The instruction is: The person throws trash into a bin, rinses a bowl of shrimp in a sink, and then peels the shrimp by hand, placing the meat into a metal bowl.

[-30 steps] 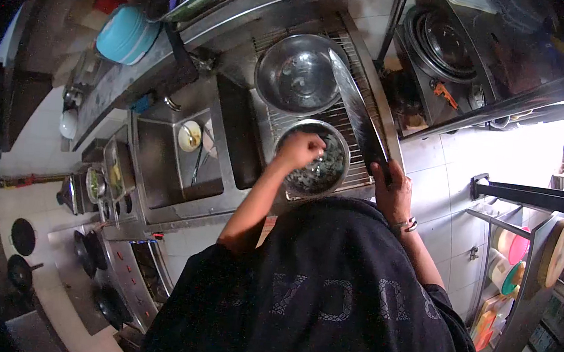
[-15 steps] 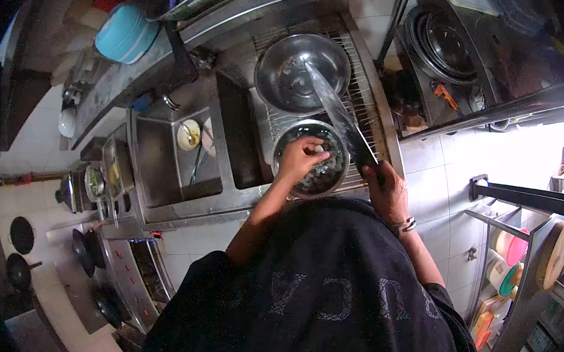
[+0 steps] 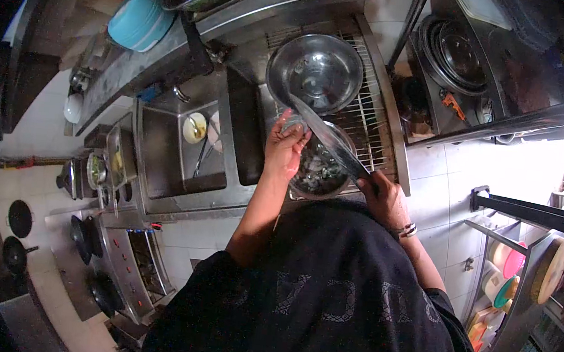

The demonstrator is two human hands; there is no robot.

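- A knife, held mid-frame, slants from upper left to lower right across the near metal bowl; half a second earlier, its tip reached into the far metal bowl, and now it points toward the left hand.
- The right hand, right of center, wraps around the handle, a metal band on its wrist.
- The left hand, pinching something pale above the near bowl a moment ago, has swung left to the rim and turned palm up, fingers partly spread beneath the blade's tip; whether they grip anything cannot be told.
- Pale pieces lie in the near bowl, center frame.
- Above it, the far bowl shares the wire rack.
- At center left, a sink basin holds a small pale bowl.
- The whole kitchen sits slightly shifted in the frame since the earlier view.
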